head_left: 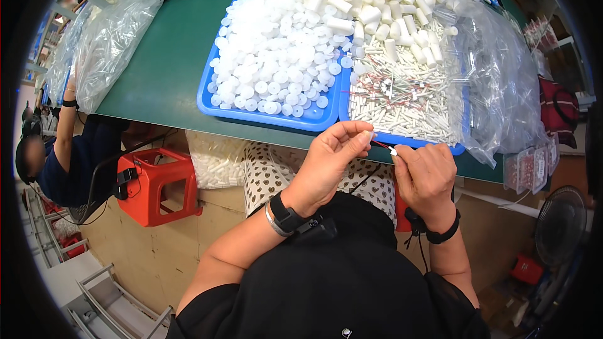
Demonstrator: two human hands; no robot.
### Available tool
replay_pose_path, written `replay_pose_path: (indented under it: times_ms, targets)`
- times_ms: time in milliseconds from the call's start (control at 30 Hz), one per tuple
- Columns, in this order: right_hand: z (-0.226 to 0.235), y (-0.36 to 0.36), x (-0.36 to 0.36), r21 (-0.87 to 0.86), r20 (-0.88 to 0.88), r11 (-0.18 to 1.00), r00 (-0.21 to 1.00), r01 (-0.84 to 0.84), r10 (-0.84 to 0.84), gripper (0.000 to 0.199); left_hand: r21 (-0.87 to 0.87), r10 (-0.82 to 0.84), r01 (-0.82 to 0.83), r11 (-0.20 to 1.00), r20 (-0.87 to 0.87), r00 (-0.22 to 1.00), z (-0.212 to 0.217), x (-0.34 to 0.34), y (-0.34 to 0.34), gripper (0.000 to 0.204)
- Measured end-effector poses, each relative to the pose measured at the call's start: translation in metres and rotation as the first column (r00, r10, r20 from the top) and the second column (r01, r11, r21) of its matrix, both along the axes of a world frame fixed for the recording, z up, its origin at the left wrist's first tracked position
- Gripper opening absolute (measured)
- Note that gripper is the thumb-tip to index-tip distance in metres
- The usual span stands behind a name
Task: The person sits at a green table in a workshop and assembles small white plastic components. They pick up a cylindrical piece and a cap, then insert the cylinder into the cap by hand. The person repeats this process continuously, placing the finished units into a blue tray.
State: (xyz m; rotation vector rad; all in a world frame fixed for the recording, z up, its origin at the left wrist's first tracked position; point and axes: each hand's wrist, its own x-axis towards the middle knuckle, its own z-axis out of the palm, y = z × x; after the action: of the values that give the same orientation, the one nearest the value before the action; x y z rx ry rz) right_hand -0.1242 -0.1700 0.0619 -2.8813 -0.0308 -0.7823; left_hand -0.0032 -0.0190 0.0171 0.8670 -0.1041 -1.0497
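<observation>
In front of my body, just off the table's front edge, both hands are closed in a pinch. My left hand (330, 163) grips one end of a short red and dark wire (380, 144); a small pale piece shows at its fingertips. My right hand (427, 179) holds the wire's other end, where a small white tip (393, 150) sticks out by the thumb. Directly beyond the hands stands a blue tray (344, 103). Its right part carries many thin white sticks (408, 113) with red wires lying on them; its left part is heaped with translucent white discs (276, 56).
White foam-like cylinders (383, 9) pile up at the back. Clear plastic bags (502, 81) lie on the right and far left of the green table (163, 56). A red stool (157, 185) stands at the left, near another person (69, 150). A black fan (561, 226) is at the right.
</observation>
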Motion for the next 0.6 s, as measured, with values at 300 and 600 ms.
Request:
replay_pose_path:
  times_ms: [300, 600]
  targets:
    - [0.0019, 0.0003, 0.0016, -0.016, -0.029, 1.000, 0.999, -0.026, 0.026, 0.022, -0.046, -0.002, -0.003, 0.999, -0.115, 0.993, -0.0046, 0.0014, 0.0026, 0.025]
    - [-0.0044, 0.0063, 0.0045, 0.111, -0.034, 0.993, 0.999, -0.033, 0.037, 0.011, -0.070, -0.095, 0.085, 0.994, -0.147, 0.985, -0.0037, -0.0072, 0.0005, 0.028]
